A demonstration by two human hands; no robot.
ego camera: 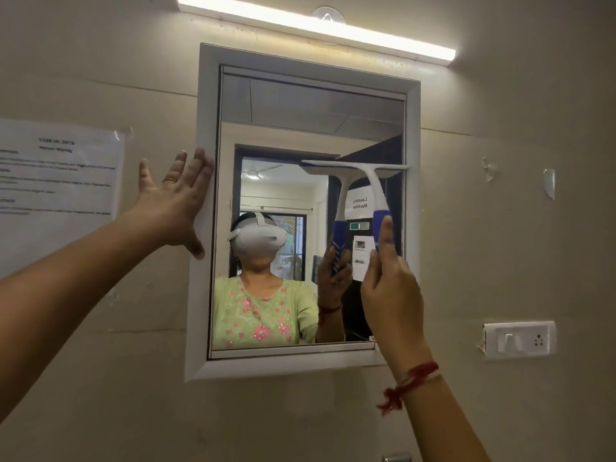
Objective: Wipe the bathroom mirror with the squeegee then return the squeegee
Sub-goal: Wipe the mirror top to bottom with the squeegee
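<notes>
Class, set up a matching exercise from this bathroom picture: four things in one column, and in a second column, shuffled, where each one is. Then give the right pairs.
Things
1. squeegee
2. left hand
3. tube light
4. switch plate

Places
A. on the wall right of the mirror, low
B. against the glass, on the mirror's right side
C. on the wall above the mirror
D. flat against the mirror's left frame

Pairs: 1-B, 2-D, 3-C, 4-A

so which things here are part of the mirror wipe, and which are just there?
In the job:
squeegee, blade on the glass
mirror
right hand, holding the squeegee's blue grip
left hand, open against the mirror frame

Just there:
taped paper sheet
tube light
wall switch
suction hook
</notes>
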